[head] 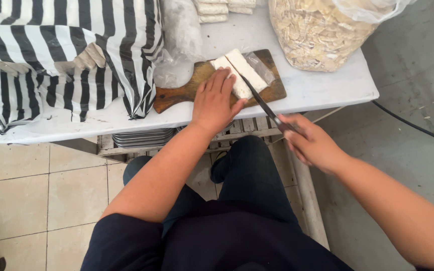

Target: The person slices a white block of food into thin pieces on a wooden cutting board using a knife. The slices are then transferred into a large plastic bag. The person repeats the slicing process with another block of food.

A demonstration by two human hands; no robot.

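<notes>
A white rectangular block (244, 70), split lengthwise into two strips, lies on a wooden cutting board (182, 93) at the white table's front edge. My left hand (214, 103) rests flat on the left strip, fingers spread over it. My right hand (310, 143) grips the handle of a long dark knife (259, 98), held off the table's front edge. The blade runs up and left, its tip in the slit between the two strips. A scrap of clear plastic wrap (257, 62) sits beside the block on the board.
A large black-and-white striped bag (61, 55) fills the table's left. A clear bag of pale cut pieces (322, 30) stands at back right. Stacked white blocks (217, 9) lie at the far edge. Metal trays (141, 136) sit on a shelf beneath. A black cable (413, 125) crosses the floor.
</notes>
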